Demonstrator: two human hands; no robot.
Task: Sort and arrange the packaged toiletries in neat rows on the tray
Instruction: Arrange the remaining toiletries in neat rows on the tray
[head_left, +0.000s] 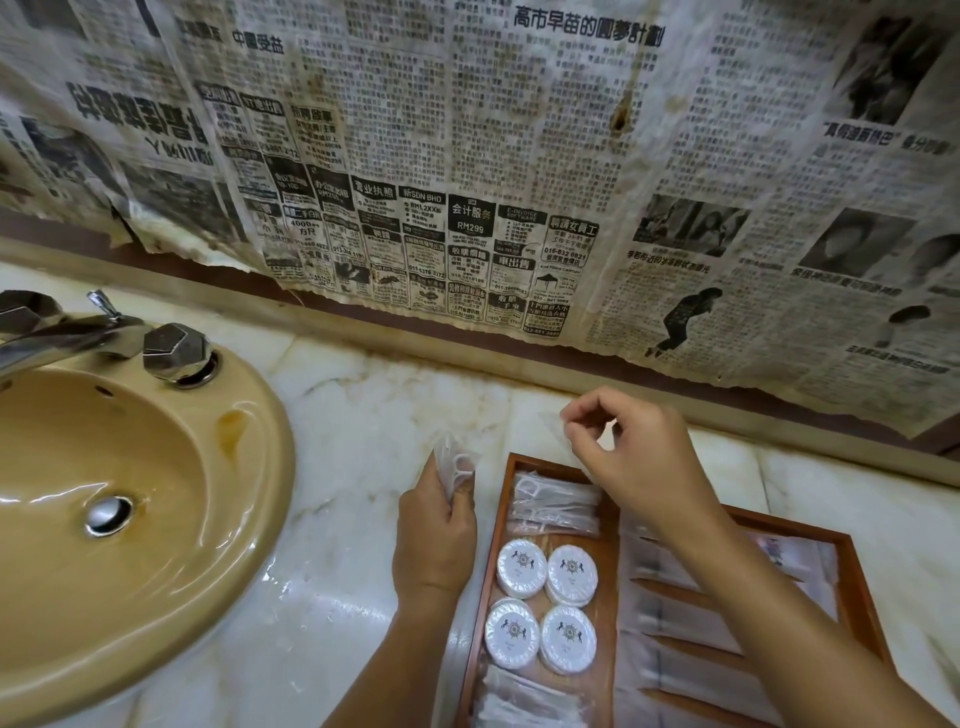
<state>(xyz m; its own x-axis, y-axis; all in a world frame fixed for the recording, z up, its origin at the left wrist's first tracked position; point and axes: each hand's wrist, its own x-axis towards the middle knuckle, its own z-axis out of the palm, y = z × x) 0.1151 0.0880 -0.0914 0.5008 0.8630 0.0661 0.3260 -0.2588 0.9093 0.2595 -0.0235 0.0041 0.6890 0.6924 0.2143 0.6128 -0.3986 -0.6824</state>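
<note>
From the head view, our left hand (435, 525) grips wrapped floss picks (456, 464) above the marble tabletop (358, 415), beside the wooden tray (485, 545). Our right hand (631, 457) pinches a clear packet (555, 427) over the tray's far end, where floss packets (556, 506) lie behind four round soaps (543, 603). A tan sink (130, 509) sits left; newspaper (467, 156) covers the wall.

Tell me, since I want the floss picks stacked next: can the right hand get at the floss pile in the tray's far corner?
Probably yes: the right hand hovers just above the floss pile, nothing between, though it already pinches a clear packet.

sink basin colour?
The sink basin is tan-beige with a chrome drain; the head view, the only one, shows it.
</note>
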